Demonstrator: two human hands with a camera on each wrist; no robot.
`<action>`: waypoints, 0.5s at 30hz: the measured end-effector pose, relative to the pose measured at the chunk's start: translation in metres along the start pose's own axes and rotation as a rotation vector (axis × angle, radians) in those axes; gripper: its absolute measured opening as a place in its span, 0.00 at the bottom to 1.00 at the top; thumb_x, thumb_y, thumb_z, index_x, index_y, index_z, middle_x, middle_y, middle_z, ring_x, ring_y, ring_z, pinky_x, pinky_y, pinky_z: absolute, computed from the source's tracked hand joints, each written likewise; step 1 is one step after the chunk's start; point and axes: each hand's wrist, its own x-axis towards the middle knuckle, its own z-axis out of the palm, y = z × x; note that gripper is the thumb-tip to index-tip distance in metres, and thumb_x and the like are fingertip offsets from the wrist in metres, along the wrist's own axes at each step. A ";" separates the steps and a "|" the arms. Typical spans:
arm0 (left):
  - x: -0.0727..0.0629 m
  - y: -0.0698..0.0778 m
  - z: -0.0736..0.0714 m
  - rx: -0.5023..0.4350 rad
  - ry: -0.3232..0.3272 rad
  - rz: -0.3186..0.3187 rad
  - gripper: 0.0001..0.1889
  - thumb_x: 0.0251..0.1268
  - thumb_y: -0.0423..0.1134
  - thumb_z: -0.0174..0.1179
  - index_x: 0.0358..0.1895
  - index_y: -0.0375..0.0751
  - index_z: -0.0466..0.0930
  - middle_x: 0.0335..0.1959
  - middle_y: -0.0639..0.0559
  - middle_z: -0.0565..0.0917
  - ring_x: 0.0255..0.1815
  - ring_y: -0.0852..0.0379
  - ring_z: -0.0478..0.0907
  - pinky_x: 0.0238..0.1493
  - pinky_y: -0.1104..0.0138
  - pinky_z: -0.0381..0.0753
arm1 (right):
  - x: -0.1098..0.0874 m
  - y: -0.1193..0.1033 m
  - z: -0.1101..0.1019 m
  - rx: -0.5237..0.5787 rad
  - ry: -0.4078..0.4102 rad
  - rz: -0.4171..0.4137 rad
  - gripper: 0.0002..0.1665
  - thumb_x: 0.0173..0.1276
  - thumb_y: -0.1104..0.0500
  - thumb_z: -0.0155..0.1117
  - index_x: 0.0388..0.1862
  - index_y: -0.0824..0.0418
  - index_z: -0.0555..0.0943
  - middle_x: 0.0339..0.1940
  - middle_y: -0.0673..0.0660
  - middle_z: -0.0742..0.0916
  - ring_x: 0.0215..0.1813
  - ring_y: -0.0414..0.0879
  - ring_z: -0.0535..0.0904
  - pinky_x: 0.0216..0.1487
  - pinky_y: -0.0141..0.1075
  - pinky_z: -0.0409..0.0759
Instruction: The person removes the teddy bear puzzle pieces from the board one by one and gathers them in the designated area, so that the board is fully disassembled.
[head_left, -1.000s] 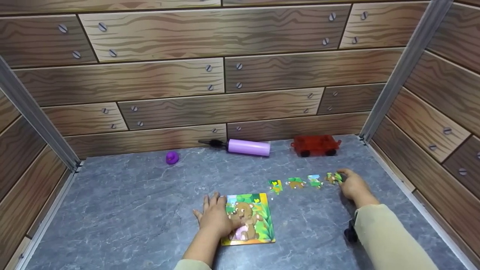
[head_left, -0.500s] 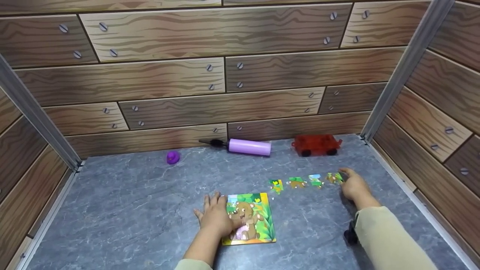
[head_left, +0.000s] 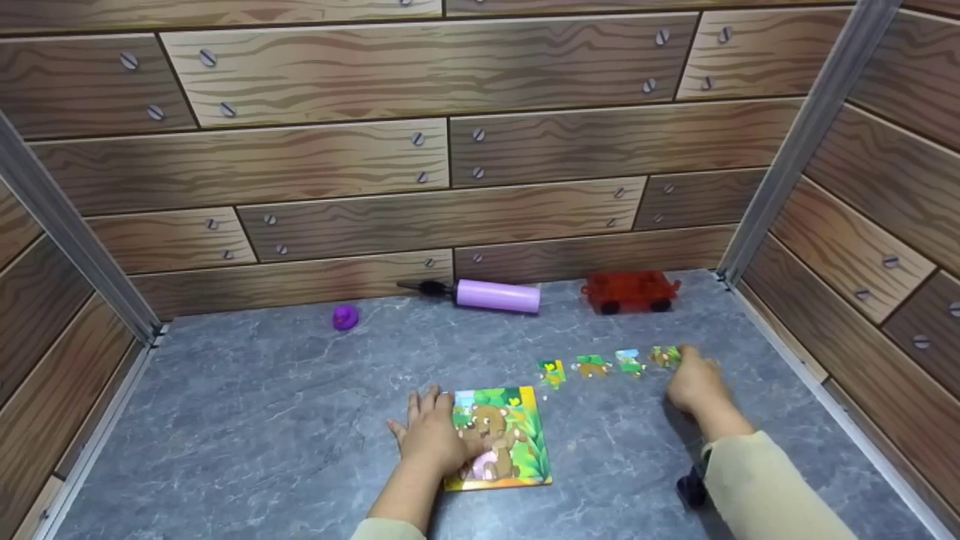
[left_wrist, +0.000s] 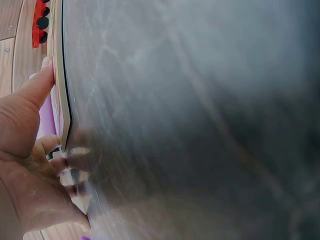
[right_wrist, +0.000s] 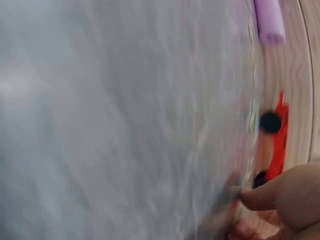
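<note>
My left hand [head_left: 431, 442] lies with spread fingers at the left edge of a square bear jigsaw puzzle [head_left: 517, 439], its thumb across the picture. In the left wrist view the thumb [left_wrist: 37, 87] rests on the puzzle board [left_wrist: 65, 102] while the other fingers touch the table beside it. My right hand [head_left: 697, 386] reaches to the right end of a row of loose puzzle pieces, its fingertip right at the edge of the last piece [head_left: 663, 356]. The row's other pieces include a leftmost piece [head_left: 552, 373], a bear piece [head_left: 592, 366] and a blue-green piece [head_left: 629, 362].
Along the back wall lie a purple hand pump [head_left: 497, 296] with a black nozzle, a red toy wagon [head_left: 630, 291] with black wheels and a small purple rubber duck [head_left: 345, 317]. Wood-print walls [head_left: 300, 157] enclose the grey marbled table [head_left: 247, 420].
My right hand has turned and shifted a little to the left at the last piece, its fingertip now pointing forward. The left hand and the puzzle have stayed in place.
</note>
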 end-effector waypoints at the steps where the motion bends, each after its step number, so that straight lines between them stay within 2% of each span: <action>1: 0.000 0.000 0.001 -0.002 0.002 -0.001 0.55 0.46 0.66 0.81 0.77 0.40 0.72 0.83 0.38 0.61 0.85 0.30 0.45 0.72 0.20 0.33 | -0.003 -0.004 0.002 -0.020 0.010 -0.014 0.38 0.66 0.71 0.50 0.77 0.77 0.60 0.67 0.86 0.72 0.70 0.81 0.66 0.70 0.68 0.69; 4: 0.002 0.000 0.002 -0.007 0.013 0.002 0.55 0.47 0.64 0.82 0.77 0.40 0.72 0.83 0.39 0.62 0.85 0.30 0.45 0.72 0.21 0.33 | -0.010 -0.015 0.008 -0.037 0.062 -0.069 0.37 0.65 0.70 0.55 0.74 0.77 0.64 0.63 0.85 0.76 0.67 0.81 0.69 0.68 0.68 0.70; 8: 0.001 -0.001 0.002 -0.008 0.019 0.009 0.55 0.47 0.64 0.82 0.76 0.39 0.72 0.83 0.38 0.62 0.85 0.30 0.45 0.72 0.21 0.33 | -0.021 -0.032 0.015 -0.010 0.106 -0.150 0.35 0.66 0.68 0.61 0.72 0.77 0.67 0.63 0.83 0.78 0.66 0.81 0.71 0.68 0.68 0.71; 15: -0.001 -0.002 0.002 -0.017 0.018 0.011 0.56 0.46 0.64 0.82 0.76 0.37 0.71 0.83 0.38 0.62 0.85 0.30 0.45 0.73 0.21 0.33 | -0.041 -0.073 0.028 0.036 0.108 -0.274 0.36 0.67 0.65 0.70 0.71 0.75 0.70 0.64 0.81 0.78 0.68 0.78 0.72 0.68 0.68 0.72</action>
